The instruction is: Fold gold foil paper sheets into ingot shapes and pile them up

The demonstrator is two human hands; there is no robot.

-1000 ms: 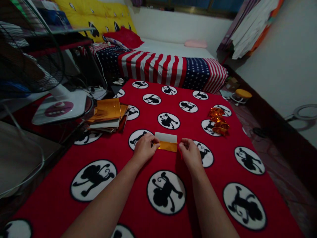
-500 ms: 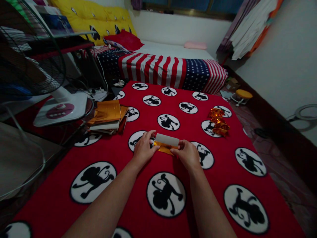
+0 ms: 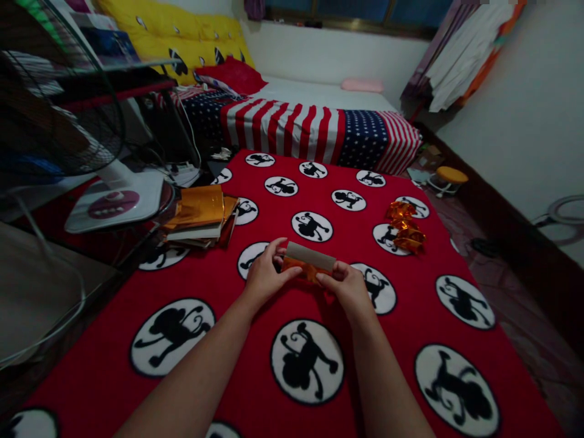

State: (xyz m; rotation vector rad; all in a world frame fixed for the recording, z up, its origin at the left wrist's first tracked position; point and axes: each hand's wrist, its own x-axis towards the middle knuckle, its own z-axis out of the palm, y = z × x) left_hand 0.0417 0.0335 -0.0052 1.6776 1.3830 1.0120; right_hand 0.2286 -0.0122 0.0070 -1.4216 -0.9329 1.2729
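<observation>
Foil sheet: the small gold-and-grey foil sheet [image 3: 312, 255] spans the gap between your two hands, over the middle of the red cloth [image 3: 219, 267]; you cannot tell from here whether its near edge touches the cloth.
Left grip [image 3: 267, 275]: closed on the sheet's left end, thumb on the near gold face, fingers behind.
Right grip [image 3: 350, 289]: closed on the right end in much the same pinch, thumb near the lower edge.
Grey band: it lies along the far side of the sheet, slanting down a little toward your right. The step looks like bending or rolling the foil; if so, level your two ends first so the bend runs parallel to that edge.
Thumbs: work them together and press lightly. Unequal push would probably twist the strip, and foil this thin is likely to hold any wrinkle.
Crease: start in the middle and smooth outward to both ends, rather than pinching one corner hard.
Cloth: it looks soft, so pressing down on it may leave a vague fold; your fingertips behind the sheet should give firmer backing.
Stack: the loose foil stack [image 3: 201, 207] sits well apart, beyond your left hand.
Shaped pieces: the crumpled-looking foil pieces [image 3: 406, 228] lie well apart at the far right; leave that side undisturbed.
</observation>
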